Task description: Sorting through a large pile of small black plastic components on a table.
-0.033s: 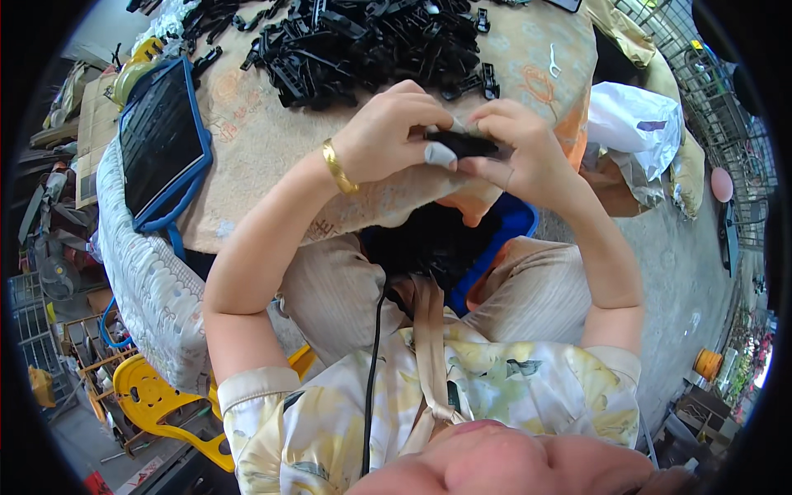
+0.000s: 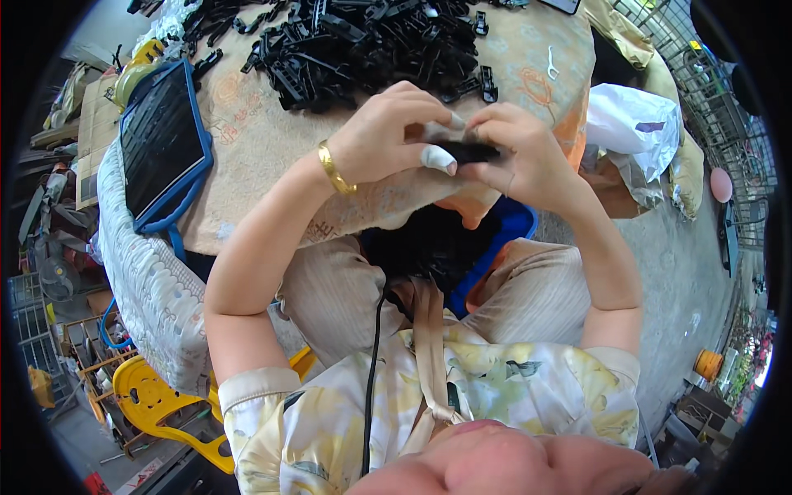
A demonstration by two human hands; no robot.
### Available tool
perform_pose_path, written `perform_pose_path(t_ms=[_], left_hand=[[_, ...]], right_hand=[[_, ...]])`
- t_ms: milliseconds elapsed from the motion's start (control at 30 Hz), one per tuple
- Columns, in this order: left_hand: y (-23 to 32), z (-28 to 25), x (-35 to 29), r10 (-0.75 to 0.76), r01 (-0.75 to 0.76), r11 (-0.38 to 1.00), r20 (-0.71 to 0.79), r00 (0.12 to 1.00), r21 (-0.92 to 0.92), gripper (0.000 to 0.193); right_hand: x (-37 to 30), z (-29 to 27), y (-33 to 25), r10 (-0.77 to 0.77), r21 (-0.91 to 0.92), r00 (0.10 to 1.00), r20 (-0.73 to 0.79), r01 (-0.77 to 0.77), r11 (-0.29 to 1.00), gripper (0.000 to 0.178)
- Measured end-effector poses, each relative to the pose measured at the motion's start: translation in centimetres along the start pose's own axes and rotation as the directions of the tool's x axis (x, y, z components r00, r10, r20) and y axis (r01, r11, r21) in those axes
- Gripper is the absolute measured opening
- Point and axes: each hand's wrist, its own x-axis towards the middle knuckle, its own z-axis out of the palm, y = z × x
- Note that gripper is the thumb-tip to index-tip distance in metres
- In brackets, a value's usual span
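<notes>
Between my two hands, just over the near edge of the cloth-covered table (image 2: 272, 186), is a small black plastic piece (image 2: 475, 153), blurred by motion. My left hand (image 2: 386, 136) pinches its left end, with white wrapping on the thumb and a fingertip. On the other end, the bent fingers and thumb of my right hand (image 2: 528, 153) are closed. The fingers cover much of the piece, so its exact kind is unclear. Beyond my hands lies a heap of black plastic parts (image 2: 363, 49), long and narrow like clips. A couple of loose parts (image 2: 488, 84) lie at its right side.
A blue-framed dark panel (image 2: 165, 144) leans at the table's left edge. Below the table, between my knees, a blue bin (image 2: 518, 221) holds dark items. A small white forked tool (image 2: 552, 63) lies on the cloth. White plastic bags (image 2: 635, 124) stand at the right.
My left hand has shifted very slightly left and its wrapped thumb has turned a little. The black piece has tilted slightly between my hands.
</notes>
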Motion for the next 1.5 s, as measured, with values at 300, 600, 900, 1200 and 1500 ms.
perform_pose_path(t_ms=[300, 600, 900, 1200, 1500], left_hand=[[-1.2, -2.0, 1.0, 0.145, 0.147, 0.806, -0.432, 0.890, 0.573, 0.030], [-2.8, -3.5, 2.6, -0.002, 0.237, 0.756, -0.360, 0.933, 0.610, 0.025], [-0.7, -4.1, 2.0, -0.150, 0.397, 0.671, -0.410, 0.899, 0.626, 0.015], [-0.5, -3.7, 1.6, -0.093, 0.383, 0.766, -0.500, 0.861, 0.517, 0.028], [0.7, 0.6, 0.5, -0.436, 0.342, 0.799, -0.086, 0.896, -0.496, 0.049]], right_hand=[[-0.8, -0.8, -1.1, -0.048, 0.009, 0.994, 0.098, 0.047, 0.999, 0.030], [0.1, -0.7, 0.2, 0.103, -0.030, 0.978, -0.180, -0.110, 0.993, 0.045], [1.7, 0.0, 3.6, 0.017, -0.380, 0.944, -0.330, -0.149, 0.913, 0.026], [1.8, -0.9, 0.2, 0.325, 0.195, 0.899, -0.295, -0.276, 0.941, 0.027], [3.8, 1.7, -1.1, 0.319, 0.715, 0.916, -0.244, -0.053, 0.697, 0.025]])
